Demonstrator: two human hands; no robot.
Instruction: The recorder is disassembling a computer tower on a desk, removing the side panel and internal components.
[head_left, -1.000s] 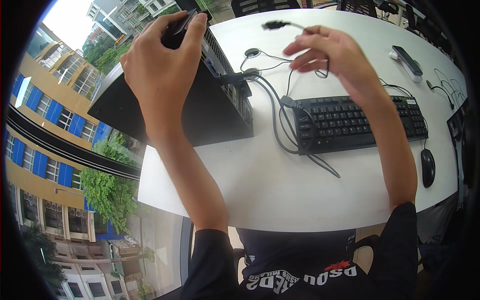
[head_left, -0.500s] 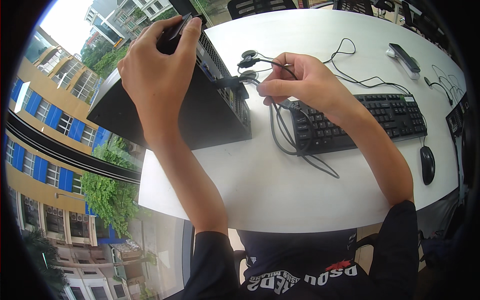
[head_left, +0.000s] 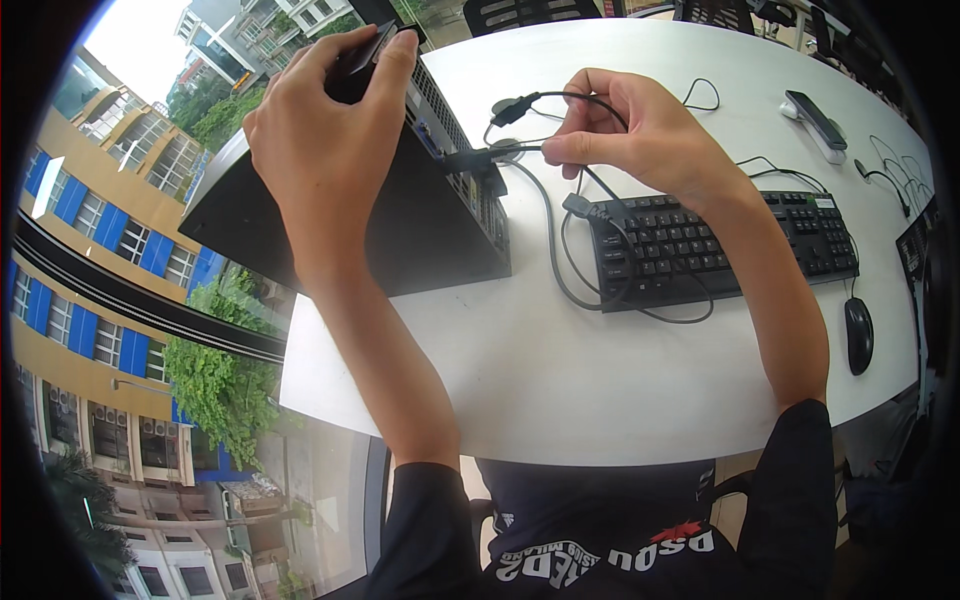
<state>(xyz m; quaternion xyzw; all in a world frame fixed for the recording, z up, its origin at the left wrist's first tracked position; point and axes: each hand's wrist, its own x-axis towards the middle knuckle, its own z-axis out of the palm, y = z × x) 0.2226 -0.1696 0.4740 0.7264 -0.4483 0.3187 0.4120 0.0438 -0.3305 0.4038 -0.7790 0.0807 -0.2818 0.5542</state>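
At the left of the white table stands a black computer tower (head_left: 350,240), its port side facing right. My left hand (head_left: 330,140) rests over its top end, thumb and fingers closed round a flat black object (head_left: 360,68) whose kind I cannot make out. A black plug (head_left: 466,160) sits at the tower's ports, with a cable leading right. My right hand (head_left: 640,130) pinches a thin black cable (head_left: 585,97). The cable's loose connector (head_left: 512,109) points toward the tower, apart from it. A grey connector (head_left: 577,205) hangs below my right hand, over the keyboard's corner.
A black keyboard (head_left: 720,240) lies under my right forearm, with a mouse (head_left: 858,335) beside it. Grey cable loops (head_left: 556,265) cross the tabletop (head_left: 560,390). Farther right are a small black-and-white device (head_left: 815,122) and a thin cable (head_left: 885,174). Glass borders the left side.
My right hand has moved up and slightly right, drawing the cables with it. The loose connector has shifted right and up, and the grey loops have changed shape. My left hand keeps its grip.
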